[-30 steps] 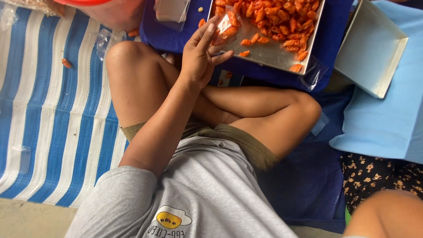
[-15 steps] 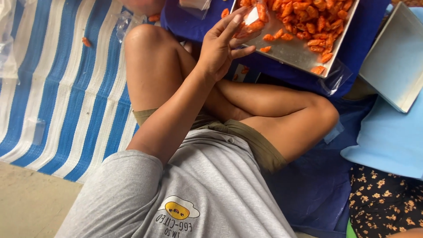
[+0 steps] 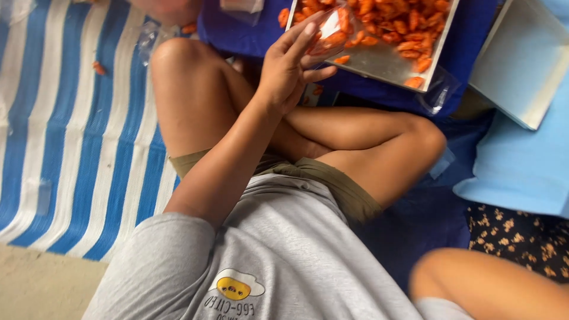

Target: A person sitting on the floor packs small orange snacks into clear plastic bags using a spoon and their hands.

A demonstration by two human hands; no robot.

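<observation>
Left hand (image 3: 288, 68) pinches a small clear plastic bag (image 3: 323, 32) holding orange snack pieces, fingers extended. Metal tray (image 3: 379, 59) of the same snacks sits at its 2 o'clock. Right hand out of frame.

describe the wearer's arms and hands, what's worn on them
Only the left hand and its arm show. The hand is bare: no glove, ring or watch visible. The forearm is bare too, up to a short grey T-shirt sleeve. The right hand is out of view.

Left hand (image 3: 290, 68) holds a clear bag (image 3: 329, 32) of orange snacks (image 3: 385, 24); metal tray (image 3: 379, 62) beneath.
</observation>
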